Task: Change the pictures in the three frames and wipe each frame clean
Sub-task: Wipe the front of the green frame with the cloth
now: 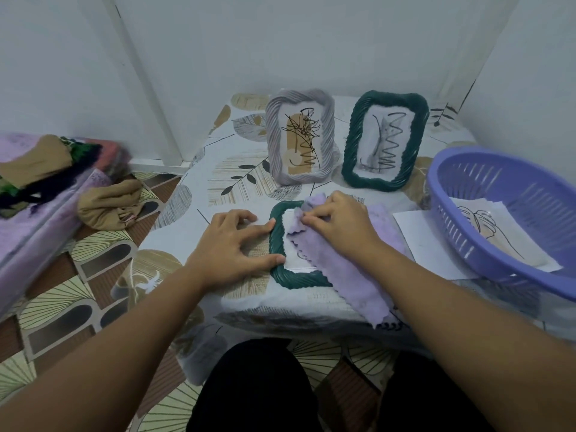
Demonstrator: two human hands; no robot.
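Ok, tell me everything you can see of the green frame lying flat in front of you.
The flat green frame is dark green with a twisted, rope-like ribbed border and rounded corners, plastic by its look. It lies flat near the table's front edge. The left hand steadies its left side, with straight fingers on the border. A lilac cloth covers its right half, pressed down by the right hand. The opening shows white paper with a faint dark line.

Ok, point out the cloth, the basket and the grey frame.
cloth (349, 272): head view, on its bare middle below the right hand.
basket (452, 169): head view, on its near-left rim.
grey frame (276, 151): head view, on its left border.
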